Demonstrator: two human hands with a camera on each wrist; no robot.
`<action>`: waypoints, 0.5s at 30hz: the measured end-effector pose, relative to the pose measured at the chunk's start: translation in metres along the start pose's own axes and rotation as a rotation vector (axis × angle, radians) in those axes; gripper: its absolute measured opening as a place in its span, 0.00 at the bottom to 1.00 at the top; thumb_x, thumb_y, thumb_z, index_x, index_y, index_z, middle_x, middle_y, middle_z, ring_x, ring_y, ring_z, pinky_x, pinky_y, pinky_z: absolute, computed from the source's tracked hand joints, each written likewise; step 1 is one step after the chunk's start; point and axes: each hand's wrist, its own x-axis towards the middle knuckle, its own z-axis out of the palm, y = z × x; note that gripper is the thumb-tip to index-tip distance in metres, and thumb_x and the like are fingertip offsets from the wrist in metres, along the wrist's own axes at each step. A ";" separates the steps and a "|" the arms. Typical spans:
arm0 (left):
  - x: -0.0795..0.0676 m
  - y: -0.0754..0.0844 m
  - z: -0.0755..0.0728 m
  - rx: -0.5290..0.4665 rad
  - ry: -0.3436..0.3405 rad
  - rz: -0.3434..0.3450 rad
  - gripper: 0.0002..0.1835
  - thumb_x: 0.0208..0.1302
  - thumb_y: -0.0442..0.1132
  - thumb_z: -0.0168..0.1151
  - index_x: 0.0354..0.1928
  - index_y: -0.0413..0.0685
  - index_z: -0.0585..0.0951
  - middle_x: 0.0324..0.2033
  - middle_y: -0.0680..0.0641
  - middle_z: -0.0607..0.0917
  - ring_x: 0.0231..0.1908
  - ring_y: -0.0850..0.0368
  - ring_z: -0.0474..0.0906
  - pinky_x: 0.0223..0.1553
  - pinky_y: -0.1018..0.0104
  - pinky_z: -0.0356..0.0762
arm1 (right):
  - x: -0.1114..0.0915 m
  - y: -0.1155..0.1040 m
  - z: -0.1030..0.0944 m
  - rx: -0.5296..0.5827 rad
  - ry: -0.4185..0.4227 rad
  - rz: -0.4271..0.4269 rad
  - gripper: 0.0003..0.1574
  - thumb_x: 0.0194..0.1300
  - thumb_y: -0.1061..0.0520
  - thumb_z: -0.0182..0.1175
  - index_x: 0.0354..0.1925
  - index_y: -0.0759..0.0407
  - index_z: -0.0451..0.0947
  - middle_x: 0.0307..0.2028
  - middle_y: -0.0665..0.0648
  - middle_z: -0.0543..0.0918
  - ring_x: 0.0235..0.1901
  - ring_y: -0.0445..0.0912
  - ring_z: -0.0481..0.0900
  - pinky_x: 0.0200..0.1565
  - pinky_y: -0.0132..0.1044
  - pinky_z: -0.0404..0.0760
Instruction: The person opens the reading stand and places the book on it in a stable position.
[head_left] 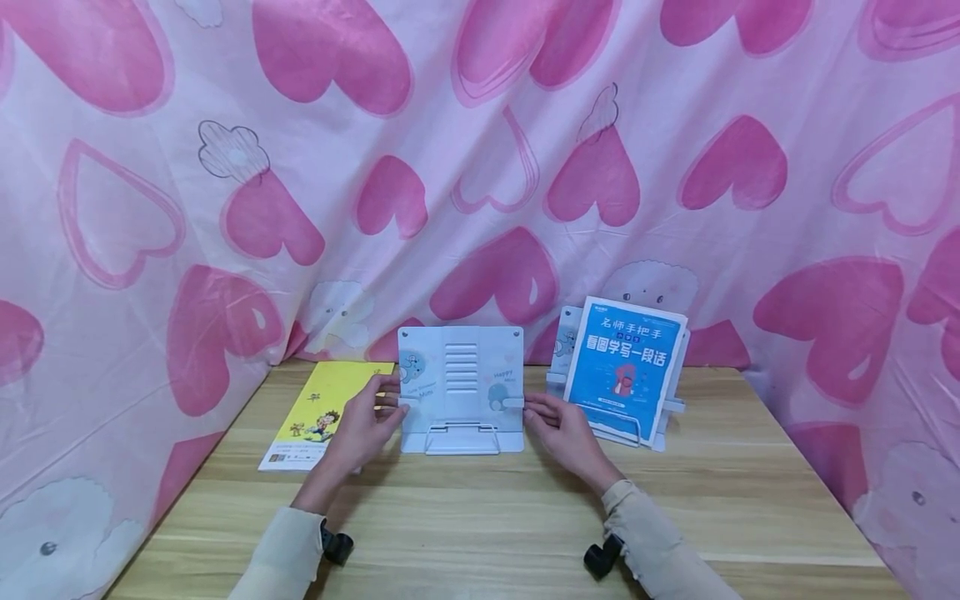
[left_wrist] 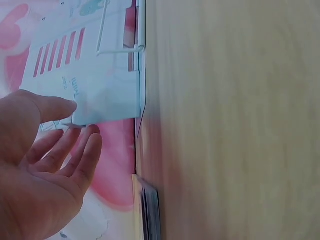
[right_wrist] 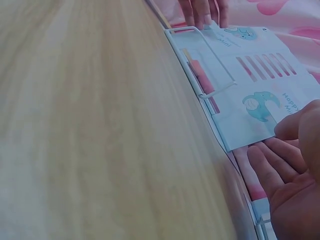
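Observation:
A light blue book stand [head_left: 461, 383] with elephant prints, slots down its middle and a white wire rest [head_left: 462, 440] at its foot stands upright on the table. My left hand [head_left: 365, 419] pinches its left edge at the small side tab, thumb [left_wrist: 59, 108] on the front and fingers behind. At the opposite edge my right hand [head_left: 564, 433] grips in the same way; in the right wrist view its thumb [right_wrist: 289, 127] lies at the edge with the fingers tucked behind. No book lies on this stand.
To the right, a second stand [head_left: 566, 342] bears a blue-covered book [head_left: 626, 367]. A yellow book [head_left: 333, 400] lies flat at the left, partly behind my left hand. The wooden table [head_left: 480, 525] ends at a pink heart-patterned curtain [head_left: 495, 167].

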 end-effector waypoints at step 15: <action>0.001 -0.023 -0.040 0.122 0.040 -0.006 0.25 0.77 0.37 0.67 0.71 0.44 0.74 0.63 0.37 0.85 0.63 0.39 0.84 0.64 0.41 0.86 | -0.009 -0.024 0.015 -0.022 0.166 -0.174 0.21 0.79 0.60 0.64 0.66 0.56 0.77 0.54 0.55 0.85 0.53 0.48 0.83 0.57 0.39 0.88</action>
